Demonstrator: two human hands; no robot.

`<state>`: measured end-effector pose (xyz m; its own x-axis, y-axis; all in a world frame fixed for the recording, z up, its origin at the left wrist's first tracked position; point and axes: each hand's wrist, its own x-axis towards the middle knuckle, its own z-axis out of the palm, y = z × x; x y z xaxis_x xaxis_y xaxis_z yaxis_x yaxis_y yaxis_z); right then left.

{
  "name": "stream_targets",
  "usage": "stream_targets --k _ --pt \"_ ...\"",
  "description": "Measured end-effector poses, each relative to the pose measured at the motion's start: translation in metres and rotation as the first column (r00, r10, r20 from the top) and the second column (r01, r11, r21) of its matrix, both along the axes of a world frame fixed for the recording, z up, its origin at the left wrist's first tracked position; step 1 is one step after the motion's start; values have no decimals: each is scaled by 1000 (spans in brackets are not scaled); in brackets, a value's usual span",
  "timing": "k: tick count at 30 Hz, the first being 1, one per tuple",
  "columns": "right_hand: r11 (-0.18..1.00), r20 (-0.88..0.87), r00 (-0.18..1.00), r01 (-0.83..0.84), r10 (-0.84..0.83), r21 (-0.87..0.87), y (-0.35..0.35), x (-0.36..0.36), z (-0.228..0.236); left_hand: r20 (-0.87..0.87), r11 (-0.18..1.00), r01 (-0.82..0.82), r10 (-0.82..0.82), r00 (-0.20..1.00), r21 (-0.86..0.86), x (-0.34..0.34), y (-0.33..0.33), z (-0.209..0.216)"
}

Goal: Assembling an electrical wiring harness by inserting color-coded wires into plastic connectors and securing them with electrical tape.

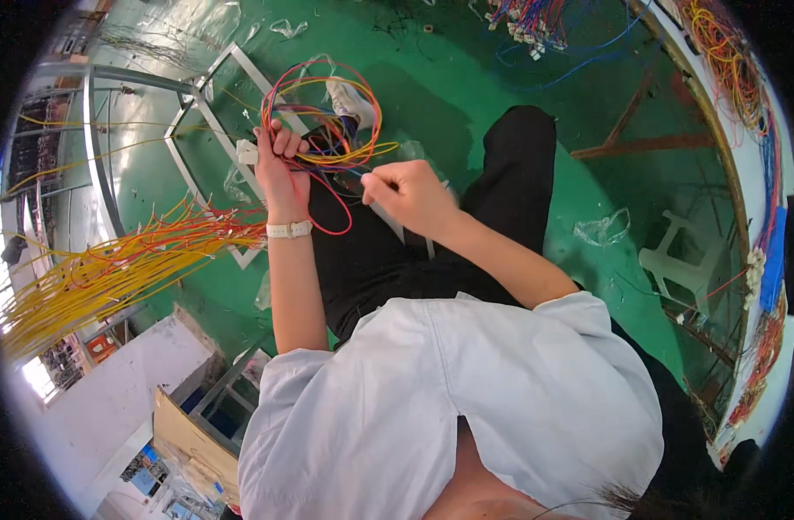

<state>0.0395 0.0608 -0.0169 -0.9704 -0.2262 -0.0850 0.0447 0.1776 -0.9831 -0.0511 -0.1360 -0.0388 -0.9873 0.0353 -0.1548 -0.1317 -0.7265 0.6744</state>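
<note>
My left hand (pixel 282 165) is closed around a loosely coiled bundle of wires (pixel 375 108) in red, yellow and blue. A white plastic connector (pixel 247 152) sticks out beside its fingers. To the right, my right hand (pixel 412 198) is closed in a pinch, with dark and blue wires from the bundle running to its fingertips. What lies inside its grip is hidden. A red wire loop (pixel 343 227) hangs below the coil, over my black trousers.
Long yellow and red wires (pixel 111 269) spread out at left, near a metal frame (pixel 92 147). More wires with white connectors (pixel 527 30) hang at the far side. A wire-laden board (pixel 744 113) curves along the right, by a pale plastic stool (pixel 687 260). Plastic scraps (pixel 603 228) litter the green floor.
</note>
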Motion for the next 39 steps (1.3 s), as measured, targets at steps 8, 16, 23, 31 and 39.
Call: stream_targets --k 8,16,23,31,39 --pt "980 -388 922 63 16 189 -11 -14 1 37 1000 16 -15 999 -13 1 6 12" --pt "792 259 896 -146 360 -593 24 -93 -42 23 921 379 -383 924 93 15 24 62" --pt "669 433 797 49 421 -742 48 -94 -95 53 898 386 -405 913 210 12 29 48" --pt "823 170 969 241 -177 -515 58 -25 -53 -59 979 154 -147 987 132 -8 12 46" --pt "896 -614 775 370 -153 244 6 -13 -44 -154 952 195 -162 975 237 -12 21 51"
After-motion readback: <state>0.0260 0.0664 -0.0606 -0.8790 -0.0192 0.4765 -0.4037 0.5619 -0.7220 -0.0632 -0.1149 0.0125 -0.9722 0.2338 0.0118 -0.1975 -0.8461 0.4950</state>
